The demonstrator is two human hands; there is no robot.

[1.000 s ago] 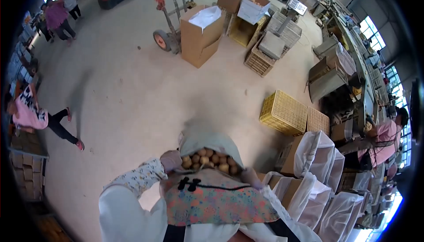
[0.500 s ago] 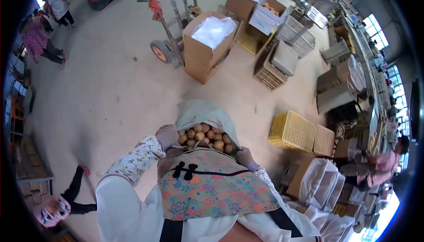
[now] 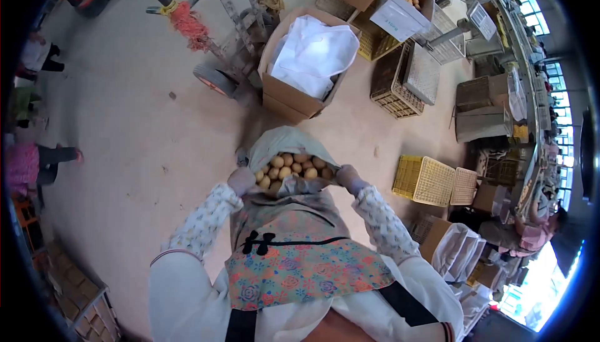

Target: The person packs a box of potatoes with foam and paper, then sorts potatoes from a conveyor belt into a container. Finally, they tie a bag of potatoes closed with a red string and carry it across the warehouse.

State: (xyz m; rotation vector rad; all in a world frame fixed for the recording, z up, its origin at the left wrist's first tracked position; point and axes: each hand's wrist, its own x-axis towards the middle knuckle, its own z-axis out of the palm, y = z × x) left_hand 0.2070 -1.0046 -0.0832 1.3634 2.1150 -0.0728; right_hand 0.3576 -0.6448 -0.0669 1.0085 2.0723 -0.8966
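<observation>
Head view: up against the floral apron [image 3: 300, 273], left hand [image 3: 240, 181] and right hand [image 3: 347, 176] each have their grip closed on the rim of the grey sack [image 3: 284, 142], round yellow fruit [image 3: 294, 168] heaped inside; beyond, a lined cardboard box [image 3: 287, 95] just beside a hand truck [image 3: 215, 79]

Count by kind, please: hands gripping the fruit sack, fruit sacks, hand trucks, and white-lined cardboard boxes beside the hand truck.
hands gripping: 2, left hand, right hand
fruit sack: 1
hand truck: 1
white-lined cardboard box: 1
Total: 5
</observation>
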